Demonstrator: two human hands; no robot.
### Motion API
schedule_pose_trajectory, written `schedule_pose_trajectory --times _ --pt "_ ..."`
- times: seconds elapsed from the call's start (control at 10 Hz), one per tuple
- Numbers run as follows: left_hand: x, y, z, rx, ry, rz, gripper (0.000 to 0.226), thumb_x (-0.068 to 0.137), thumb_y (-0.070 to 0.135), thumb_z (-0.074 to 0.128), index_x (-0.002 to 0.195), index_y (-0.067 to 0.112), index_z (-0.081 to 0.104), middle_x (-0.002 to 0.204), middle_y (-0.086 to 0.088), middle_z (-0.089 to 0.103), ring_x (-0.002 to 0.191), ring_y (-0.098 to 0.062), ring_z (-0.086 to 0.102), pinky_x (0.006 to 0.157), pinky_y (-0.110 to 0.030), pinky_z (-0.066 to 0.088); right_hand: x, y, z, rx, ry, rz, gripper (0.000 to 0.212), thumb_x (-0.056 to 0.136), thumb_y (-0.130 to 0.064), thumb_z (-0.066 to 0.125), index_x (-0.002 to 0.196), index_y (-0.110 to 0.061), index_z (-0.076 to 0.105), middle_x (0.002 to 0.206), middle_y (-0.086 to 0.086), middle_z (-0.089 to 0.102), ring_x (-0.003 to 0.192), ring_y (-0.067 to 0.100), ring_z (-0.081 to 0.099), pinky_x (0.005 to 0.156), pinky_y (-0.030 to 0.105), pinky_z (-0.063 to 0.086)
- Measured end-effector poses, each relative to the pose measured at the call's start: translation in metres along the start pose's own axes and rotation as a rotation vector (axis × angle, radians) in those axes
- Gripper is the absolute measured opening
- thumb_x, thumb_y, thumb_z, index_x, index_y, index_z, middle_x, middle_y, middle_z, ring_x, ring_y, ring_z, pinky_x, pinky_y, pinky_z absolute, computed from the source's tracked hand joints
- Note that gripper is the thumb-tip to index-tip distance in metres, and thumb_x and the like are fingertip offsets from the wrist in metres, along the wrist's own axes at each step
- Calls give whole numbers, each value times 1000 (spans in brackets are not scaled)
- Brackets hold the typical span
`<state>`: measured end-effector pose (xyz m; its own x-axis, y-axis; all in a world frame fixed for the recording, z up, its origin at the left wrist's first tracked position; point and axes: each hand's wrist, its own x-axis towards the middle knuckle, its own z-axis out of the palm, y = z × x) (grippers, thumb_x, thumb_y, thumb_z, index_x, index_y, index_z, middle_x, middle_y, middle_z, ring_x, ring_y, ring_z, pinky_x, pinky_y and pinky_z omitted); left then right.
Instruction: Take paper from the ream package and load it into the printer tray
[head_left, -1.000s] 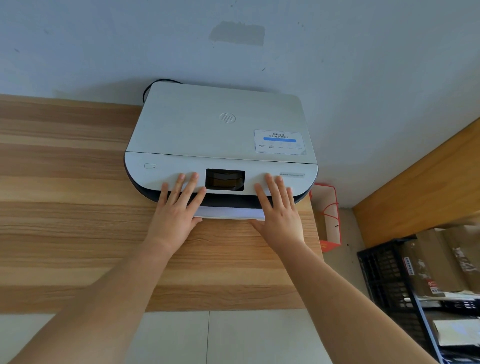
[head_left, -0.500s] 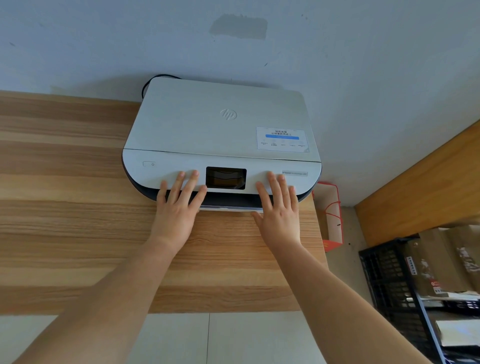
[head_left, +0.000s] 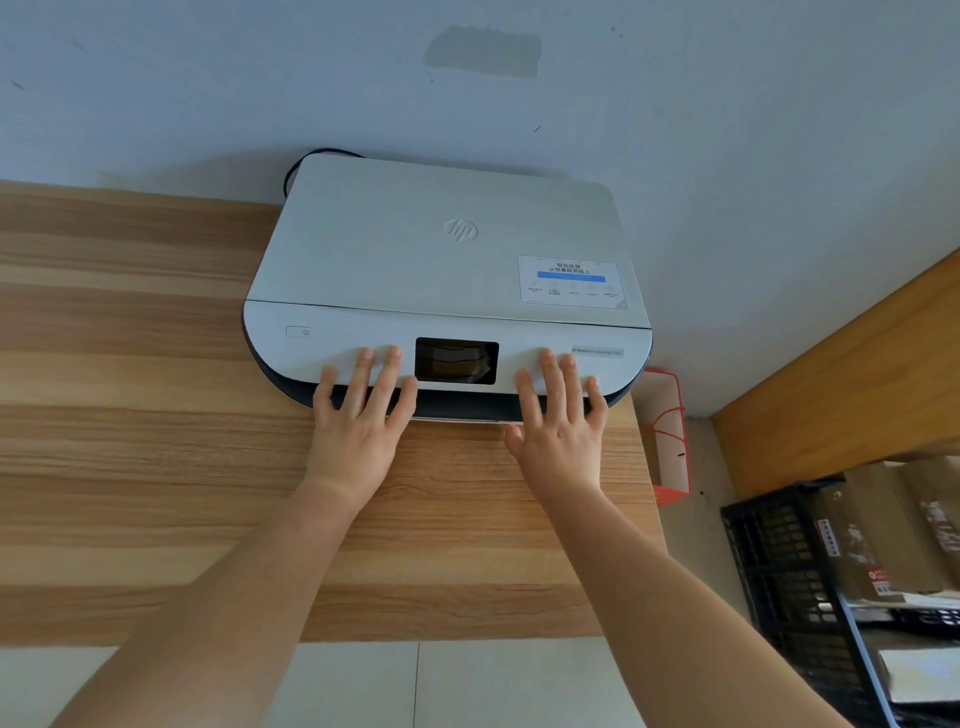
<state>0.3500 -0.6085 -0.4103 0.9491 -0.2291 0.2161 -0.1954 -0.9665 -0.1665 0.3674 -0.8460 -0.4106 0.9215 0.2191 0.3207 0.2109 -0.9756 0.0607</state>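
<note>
A white printer (head_left: 441, 249) with a dark base stands on the wooden table (head_left: 130, 441) against the wall. Its dark screen (head_left: 456, 360) faces me on the front panel. The tray (head_left: 457, 419) shows only as a thin pale strip under the dark front, almost flush with the body. My left hand (head_left: 358, 426) lies flat, fingers spread, against the printer's front left of the screen. My right hand (head_left: 558, 431) lies the same way right of the screen. Neither hand grips anything. No ream package is in view.
A red and white paper bag (head_left: 670, 436) stands on the floor past the table's right edge. A black crate (head_left: 779, 582) with cardboard boxes (head_left: 872, 525) sits at the lower right. A black cable (head_left: 311, 156) loops behind the printer.
The white tray stuck out from under the printer's front a second ago; both hands have pushed forward and it has slid in almost fully.
</note>
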Motion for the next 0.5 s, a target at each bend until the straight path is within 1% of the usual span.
schedule_pose_trajectory --times 0.1,0.2,0.3,0.4,0.5 --pt "2 1 -5 -26 -31 -3 76 67 6 80 132 13 41 152 -16 20 140 -40 20 103 -68 27 1 -1 -3 -10 -35 3 75 74 -35 77 136 -17 38 153 14 22 142 35 19 108 61 26" --pt "2 -3 -17 -83 -77 5 66 74 25 77 133 16 46 154 -13 23 140 -38 22 105 -66 27 3 -2 -15 8 -106 17 77 73 -37 76 138 -19 39 155 13 28 143 33 16 111 57 24" --pt "-2 -5 -36 -148 -121 17 61 85 46 58 139 22 42 158 -8 18 145 -33 17 112 -60 23 -1 0 -34 65 -208 7 79 79 -43 68 147 -22 32 161 8 13 148 29 3 118 50 11" --pt "-3 -12 -61 -259 -227 26 66 91 58 35 149 32 17 161 0 -1 148 -23 -3 119 -51 10 -1 6 -61 173 -331 -5 85 85 -61 53 153 -26 15 163 0 -4 148 22 -13 121 45 -1" --pt "-13 -17 -89 -307 -367 48 74 85 72 18 149 39 0 161 6 -8 147 -17 -8 120 -46 4 -8 5 -94 233 -408 -17 88 86 -68 46 154 -28 5 163 -4 -6 148 18 -16 121 42 -4"
